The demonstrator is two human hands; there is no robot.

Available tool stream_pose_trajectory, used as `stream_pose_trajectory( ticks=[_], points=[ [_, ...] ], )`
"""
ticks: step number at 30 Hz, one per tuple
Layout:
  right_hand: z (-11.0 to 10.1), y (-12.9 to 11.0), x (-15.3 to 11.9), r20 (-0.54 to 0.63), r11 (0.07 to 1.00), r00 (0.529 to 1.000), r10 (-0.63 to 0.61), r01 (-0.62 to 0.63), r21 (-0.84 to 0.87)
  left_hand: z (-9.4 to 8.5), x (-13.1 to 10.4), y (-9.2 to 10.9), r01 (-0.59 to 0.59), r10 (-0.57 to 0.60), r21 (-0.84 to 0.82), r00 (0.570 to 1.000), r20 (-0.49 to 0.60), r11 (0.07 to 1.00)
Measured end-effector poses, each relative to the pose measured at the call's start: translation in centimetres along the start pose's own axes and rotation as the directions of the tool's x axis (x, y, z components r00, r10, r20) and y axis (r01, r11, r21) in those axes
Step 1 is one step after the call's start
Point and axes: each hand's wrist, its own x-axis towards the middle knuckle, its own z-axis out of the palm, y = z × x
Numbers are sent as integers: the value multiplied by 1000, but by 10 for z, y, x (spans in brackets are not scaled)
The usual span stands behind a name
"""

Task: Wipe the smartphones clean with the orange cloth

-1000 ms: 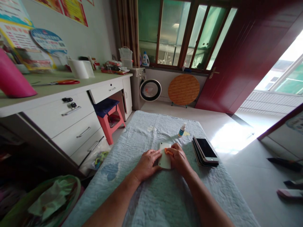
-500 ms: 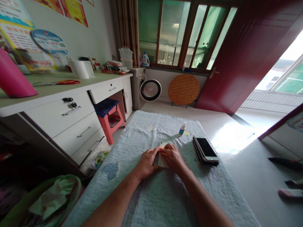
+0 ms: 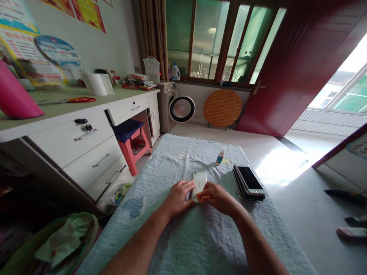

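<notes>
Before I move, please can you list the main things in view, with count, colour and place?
phone: one, white, between hands
cloth: one, orange, on phone
bottle: one, white and blue, beyond phone
device stack: one, black and white, right
quilt: one, pale blue, beneath these
desk: one, white, left
stool: one, pink, beside desk
round board: one, brown, far wall
door: one, dark red, right
left hand: one, bare, at phone
right hand: one, bare, holding cloth
</notes>
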Motion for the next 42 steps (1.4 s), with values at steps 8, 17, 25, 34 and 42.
stream_pose_trajectory(
  ticks=[8, 17, 25, 34, 42],
  points=[
    [16, 26, 14, -371, 974, 926, 62, -137, -179, 3, 0, -3, -9, 9, 7, 1000, -7, 1000],
    [10, 13, 9, -212, 984, 977, 3, -41, -175, 0, -1, 0, -4, 4, 19, 1000, 11, 1000],
    [14, 8, 10, -246, 983, 969, 25, -69, -169, 4, 0, -4, -17, 17, 38, 1000, 0, 999],
    [20, 30, 22, -436, 953, 894, 102, -214, -215, 5, 1, -5, -9, 9, 56, 1000, 9, 998],
    [5, 21, 12, -334, 936, 926, 177, -263, -232, 1, 0, 0, 3, -4, 65, 1000, 17, 998]
  ],
)
